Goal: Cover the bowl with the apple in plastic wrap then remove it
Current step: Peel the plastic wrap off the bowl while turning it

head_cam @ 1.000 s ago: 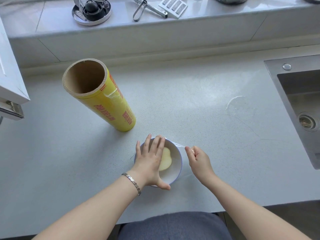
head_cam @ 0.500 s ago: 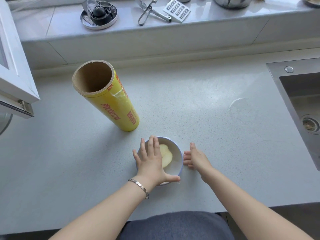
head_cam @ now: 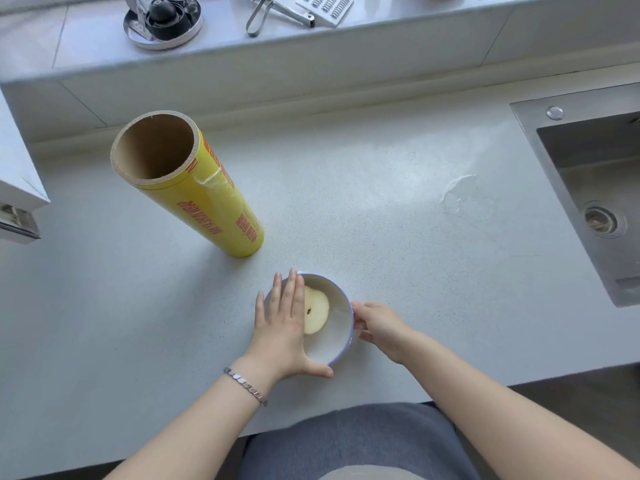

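Observation:
A small white bowl [head_cam: 343,346] with a blue rim sits near the counter's front edge, with a pale apple half [head_cam: 317,311] cut side up inside it. Thin clear plastic wrap [head_cam: 341,308] shows only as a faint sheen over the bowl's mouth. My left hand [head_cam: 280,327] lies flat on the bowl's left half, thumb hooked around the front rim. My right hand [head_cam: 377,323] is at the right rim, fingers curled against the bowl's side where the wrap comes down. A yellow roll of plastic wrap [head_cam: 207,202] stands upright behind and to the left of the bowl.
A steel sink [head_cam: 588,188] is set into the counter at the right. A raised ledge at the back carries a round metal tin [head_cam: 162,22], tongs [head_cam: 266,12] and a grater [head_cam: 325,8]. A white window frame [head_cam: 17,188] juts in at the left. A faint clear patch [head_cam: 464,195] marks the counter.
My right hand came in from pinching a wrap edge beside the bowl and now curls against its right side. My left hand slid left, uncovering more of the apple.

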`<state>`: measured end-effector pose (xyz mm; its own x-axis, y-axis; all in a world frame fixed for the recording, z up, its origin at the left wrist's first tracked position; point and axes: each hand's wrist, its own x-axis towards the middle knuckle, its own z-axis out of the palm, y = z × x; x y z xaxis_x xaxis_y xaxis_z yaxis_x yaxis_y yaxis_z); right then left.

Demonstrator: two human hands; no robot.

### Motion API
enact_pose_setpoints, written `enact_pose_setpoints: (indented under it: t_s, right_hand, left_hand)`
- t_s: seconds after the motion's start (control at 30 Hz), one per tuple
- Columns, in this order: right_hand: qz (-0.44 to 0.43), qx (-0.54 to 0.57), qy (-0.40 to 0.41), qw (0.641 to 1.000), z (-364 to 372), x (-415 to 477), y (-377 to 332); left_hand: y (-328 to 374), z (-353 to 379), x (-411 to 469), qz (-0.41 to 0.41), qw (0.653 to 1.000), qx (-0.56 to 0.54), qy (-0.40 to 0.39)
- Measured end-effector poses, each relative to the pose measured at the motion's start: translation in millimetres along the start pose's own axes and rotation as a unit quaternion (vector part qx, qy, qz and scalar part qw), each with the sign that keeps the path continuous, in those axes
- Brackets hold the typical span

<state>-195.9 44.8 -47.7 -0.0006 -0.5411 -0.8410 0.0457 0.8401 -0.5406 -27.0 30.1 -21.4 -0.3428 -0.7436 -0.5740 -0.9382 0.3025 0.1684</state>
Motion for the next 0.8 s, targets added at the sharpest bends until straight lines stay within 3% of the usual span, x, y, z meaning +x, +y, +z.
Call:
enact_pose_setpoints:
  t_s: [0.13, 0.27, 0.47, 0.67, 0.8]
  right_hand:
    - [-0.072, 0.029, 0.089, 0.993, 5.9, 0.7, 1.0]
    - [-0.067, 0.059, 0.115, 0.989, 14.9, 3.1, -1.8]
    - [-0.126, 0.045, 0.130, 0.983, 8.1, 1.3, -7.1]
    - [-0.087, 0.007, 0.205, 0.975, -3.5, 26.6, 0.0]
    - [-0.068, -0.050, 0.208, 0.975, 3.3, 38.3, 1.9]
  left_hand:
    - [2.5, 0.6, 1.8, -0.020, 1.000, -0.004, 0.018]
    - [3.9, 0.5, 2.3, -0.022, 0.999, 0.002, 0.026]
    - [3.2, 0.6, 2.9, -0.029, 0.999, -0.009, 0.031]
    - [6.7, 1.3, 3.6, -0.036, 0.999, -0.006, 0.035]
    - [7.0, 1.8, 4.3, -0.039, 0.998, -0.003, 0.039]
